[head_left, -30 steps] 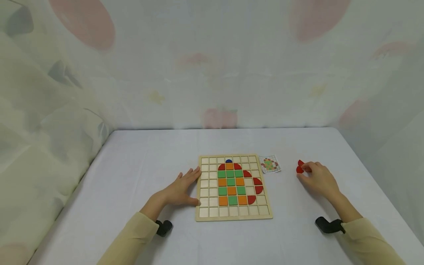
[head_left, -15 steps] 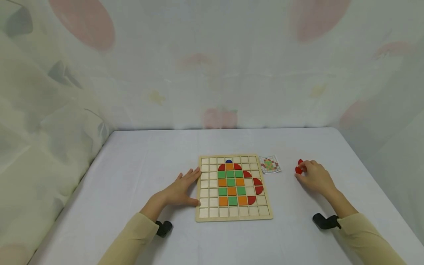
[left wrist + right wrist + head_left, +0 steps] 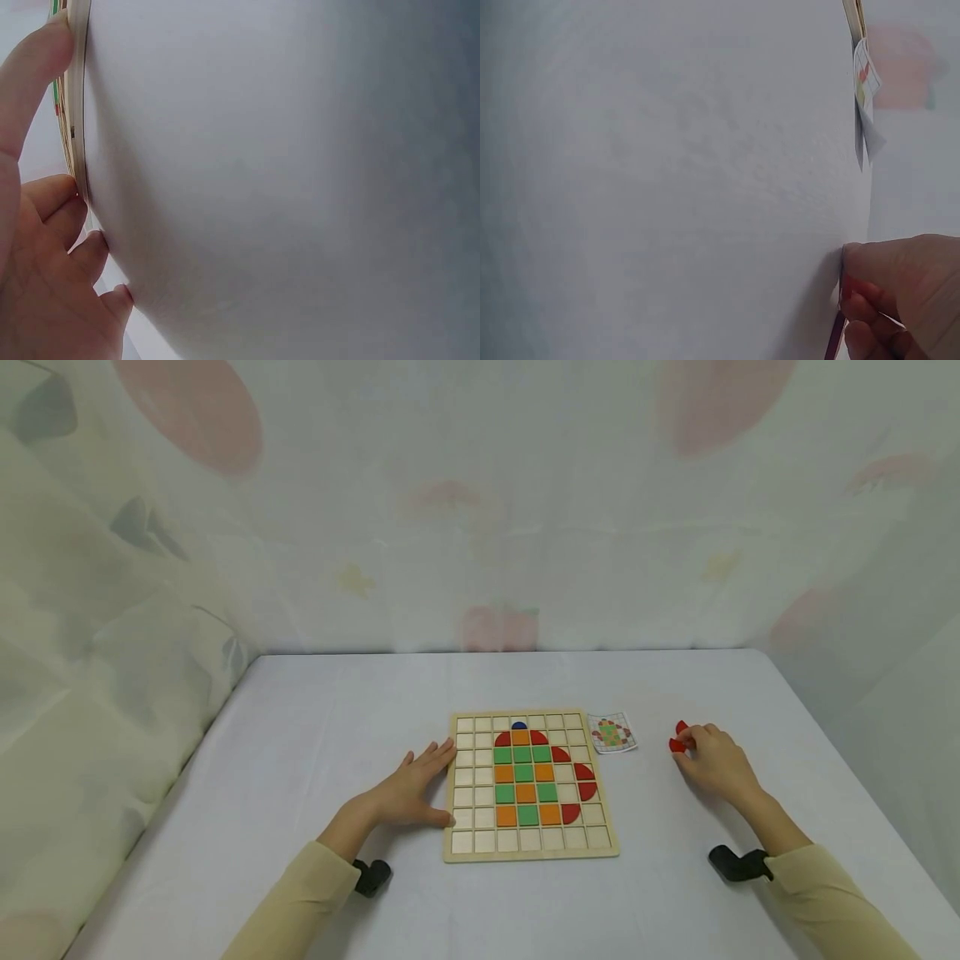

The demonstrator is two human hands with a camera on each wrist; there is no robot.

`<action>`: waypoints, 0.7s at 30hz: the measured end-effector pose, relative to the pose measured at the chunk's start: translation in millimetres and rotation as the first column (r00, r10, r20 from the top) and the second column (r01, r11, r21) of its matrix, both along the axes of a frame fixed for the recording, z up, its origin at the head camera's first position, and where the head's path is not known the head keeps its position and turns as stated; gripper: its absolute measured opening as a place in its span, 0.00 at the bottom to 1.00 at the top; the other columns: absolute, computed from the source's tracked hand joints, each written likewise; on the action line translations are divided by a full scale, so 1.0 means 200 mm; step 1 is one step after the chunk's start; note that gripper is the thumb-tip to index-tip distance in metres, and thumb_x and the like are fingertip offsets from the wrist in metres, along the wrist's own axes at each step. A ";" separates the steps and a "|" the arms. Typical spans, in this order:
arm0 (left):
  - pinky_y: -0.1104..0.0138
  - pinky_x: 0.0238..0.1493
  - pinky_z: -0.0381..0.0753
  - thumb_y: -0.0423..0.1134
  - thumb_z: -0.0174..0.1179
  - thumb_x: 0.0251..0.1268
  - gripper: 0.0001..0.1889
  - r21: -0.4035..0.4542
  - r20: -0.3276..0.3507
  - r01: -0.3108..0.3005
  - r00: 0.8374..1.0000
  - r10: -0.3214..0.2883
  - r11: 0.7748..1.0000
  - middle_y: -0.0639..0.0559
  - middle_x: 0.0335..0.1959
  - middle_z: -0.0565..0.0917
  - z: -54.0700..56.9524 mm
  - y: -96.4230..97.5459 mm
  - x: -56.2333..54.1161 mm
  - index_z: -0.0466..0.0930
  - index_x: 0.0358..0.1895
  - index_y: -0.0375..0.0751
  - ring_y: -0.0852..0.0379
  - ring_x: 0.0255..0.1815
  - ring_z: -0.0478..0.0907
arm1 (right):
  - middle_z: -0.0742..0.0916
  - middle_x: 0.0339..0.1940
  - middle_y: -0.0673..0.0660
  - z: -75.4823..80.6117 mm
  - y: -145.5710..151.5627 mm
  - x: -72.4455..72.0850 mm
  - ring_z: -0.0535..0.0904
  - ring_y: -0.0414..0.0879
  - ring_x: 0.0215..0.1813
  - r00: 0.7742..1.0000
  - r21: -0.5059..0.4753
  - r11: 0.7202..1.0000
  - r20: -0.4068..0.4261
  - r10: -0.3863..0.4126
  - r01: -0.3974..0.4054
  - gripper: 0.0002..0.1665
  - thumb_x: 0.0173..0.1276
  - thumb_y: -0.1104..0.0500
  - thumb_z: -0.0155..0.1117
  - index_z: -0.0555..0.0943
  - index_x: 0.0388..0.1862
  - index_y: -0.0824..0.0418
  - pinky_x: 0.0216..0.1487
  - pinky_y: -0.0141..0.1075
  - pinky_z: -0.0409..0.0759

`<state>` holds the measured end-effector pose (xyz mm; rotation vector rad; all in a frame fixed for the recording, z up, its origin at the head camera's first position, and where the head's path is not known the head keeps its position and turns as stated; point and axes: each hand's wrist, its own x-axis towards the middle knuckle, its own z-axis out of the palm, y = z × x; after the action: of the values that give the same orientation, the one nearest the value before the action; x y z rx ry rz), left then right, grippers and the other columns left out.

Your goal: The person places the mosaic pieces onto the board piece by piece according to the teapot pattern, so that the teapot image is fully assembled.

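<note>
In the head view my left hand (image 3: 411, 789) lies with fingers spread at the left edge of a wooden grid board (image 3: 462, 857). Its thumb and fingertips touch that edge, as the left wrist view also shows. Green and orange square tiles, red quarter-round tiles and one blue tile (image 3: 519, 725) fill some of the cells. To the right, my right hand (image 3: 718, 764) pinches a red tile (image 3: 677, 746) between thumb and fingers, low over the table. A second red tile (image 3: 681, 727) is just beyond it, partly covered by the fingers.
A small pattern card (image 3: 612, 732) with a coloured grid picture lies against the board's right edge, one corner lifted. White cloth covers the table (image 3: 337, 702). Patterned curtains (image 3: 480, 527) hang behind it and along both sides.
My right hand has shifted slightly left, and the near red tile in it now shows a narrower face. The left hand and the board have stayed put.
</note>
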<state>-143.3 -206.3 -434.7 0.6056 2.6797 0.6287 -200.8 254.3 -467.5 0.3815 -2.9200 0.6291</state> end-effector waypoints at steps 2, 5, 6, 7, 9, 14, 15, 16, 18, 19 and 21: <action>0.44 0.70 0.37 0.51 0.71 0.44 0.53 0.002 0.000 0.000 1.000 0.000 1.000 0.50 0.75 0.46 0.00 0.00 0.00 0.49 0.72 0.40 0.46 0.75 0.42 | 0.79 0.33 0.69 0.00 0.00 0.00 0.75 0.58 0.33 1.000 -0.001 1.000 -0.003 0.002 -0.002 0.16 0.55 0.64 0.64 0.77 0.39 0.75 0.35 0.53 0.77; 0.44 0.70 0.38 0.51 0.71 0.44 0.53 -0.003 0.000 0.002 1.000 -0.002 1.000 0.50 0.75 0.46 0.00 0.00 0.00 0.49 0.72 0.39 0.46 0.75 0.42 | 0.80 0.35 0.70 0.01 -0.01 0.01 0.76 0.59 0.35 1.000 -0.016 1.000 -0.010 0.011 -0.011 0.16 0.55 0.64 0.64 0.76 0.39 0.75 0.37 0.53 0.77; 0.43 0.70 0.38 0.51 0.70 0.44 0.53 -0.005 -0.002 0.004 1.000 -0.004 1.000 0.50 0.75 0.46 0.00 0.00 0.00 0.49 0.72 0.39 0.46 0.74 0.42 | 0.80 0.36 0.70 0.02 -0.02 0.01 0.76 0.59 0.36 1.000 -0.025 1.000 -0.015 0.016 -0.017 0.15 0.55 0.65 0.64 0.76 0.39 0.74 0.38 0.53 0.77; 0.43 0.69 0.38 0.51 0.70 0.44 0.53 -0.007 -0.003 0.005 1.000 -0.005 1.000 0.49 0.75 0.46 0.00 0.00 0.00 0.49 0.72 0.39 0.45 0.74 0.42 | 0.80 0.36 0.70 0.03 -0.02 0.01 0.76 0.60 0.36 0.999 -0.037 0.999 -0.023 0.023 -0.024 0.15 0.55 0.65 0.64 0.76 0.39 0.74 0.38 0.53 0.77; 0.43 0.69 0.38 0.52 0.70 0.44 0.53 -0.013 -0.003 0.007 1.000 -0.007 1.000 0.49 0.75 0.46 0.01 0.00 0.00 0.48 0.72 0.39 0.45 0.74 0.42 | 0.81 0.36 0.69 0.05 -0.04 0.02 0.76 0.59 0.36 0.999 -0.062 0.997 -0.039 0.038 -0.040 0.14 0.55 0.65 0.65 0.77 0.39 0.73 0.38 0.53 0.77; 0.43 0.69 0.38 0.52 0.70 0.45 0.53 -0.016 -0.001 0.011 1.000 -0.011 1.000 0.49 0.75 0.46 0.01 0.00 0.00 0.48 0.72 0.39 0.45 0.74 0.42 | 0.81 0.36 0.66 0.09 -0.12 0.03 0.77 0.58 0.36 0.992 -0.096 0.991 -0.092 0.083 -0.092 0.14 0.54 0.66 0.65 0.78 0.40 0.71 0.36 0.50 0.78; 0.43 0.70 0.38 0.52 0.70 0.45 0.53 -0.020 -0.002 0.011 1.000 -0.011 1.000 0.49 0.75 0.46 0.01 0.00 0.00 0.48 0.72 0.39 0.45 0.74 0.42 | 0.81 0.36 0.65 0.10 -0.14 0.03 0.77 0.57 0.36 0.991 -0.096 0.990 -0.098 0.091 -0.101 0.15 0.54 0.65 0.65 0.78 0.41 0.70 0.36 0.49 0.78; 0.43 0.70 0.38 0.52 0.70 0.45 0.53 -0.021 -0.002 0.011 1.000 -0.011 1.000 0.49 0.75 0.46 0.01 0.00 0.00 0.48 0.72 0.39 0.45 0.74 0.42 | 0.82 0.37 0.65 0.10 -0.16 0.03 0.77 0.57 0.37 0.990 -0.094 0.989 -0.101 0.101 -0.110 0.15 0.54 0.65 0.66 0.78 0.41 0.69 0.36 0.49 0.78; 0.43 0.70 0.38 0.52 0.70 0.45 0.53 -0.022 -0.001 0.011 1.000 -0.011 1.000 0.49 0.75 0.46 0.01 0.00 0.00 0.48 0.72 0.39 0.45 0.74 0.42 | 0.81 0.38 0.64 0.12 -0.20 0.04 0.76 0.55 0.37 0.989 -0.093 0.988 -0.098 0.115 -0.124 0.15 0.55 0.64 0.66 0.78 0.41 0.68 0.36 0.47 0.78; 0.43 0.70 0.38 0.52 0.70 0.45 0.53 -0.021 -0.001 0.011 1.000 -0.011 1.000 0.49 0.75 0.46 0.01 0.00 0.00 0.48 0.72 0.39 0.45 0.74 0.42 | 0.82 0.39 0.63 0.12 -0.22 0.05 0.76 0.54 0.37 0.988 -0.093 0.987 -0.097 0.119 -0.128 0.15 0.55 0.64 0.66 0.78 0.42 0.67 0.36 0.46 0.78; 0.44 0.70 0.39 0.52 0.70 0.45 0.53 -0.022 -0.001 0.011 1.000 -0.011 1.000 0.49 0.75 0.46 0.01 0.00 0.00 0.48 0.72 0.39 0.46 0.74 0.42 | 0.82 0.39 0.62 0.13 -0.26 0.05 0.76 0.53 0.37 0.986 -0.089 0.985 -0.095 0.136 -0.145 0.16 0.55 0.63 0.67 0.78 0.42 0.66 0.35 0.44 0.78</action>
<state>-143.4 -206.0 -432.6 0.6140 2.6791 0.5955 -190.0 202.2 -441.6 0.5922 -2.7845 0.7481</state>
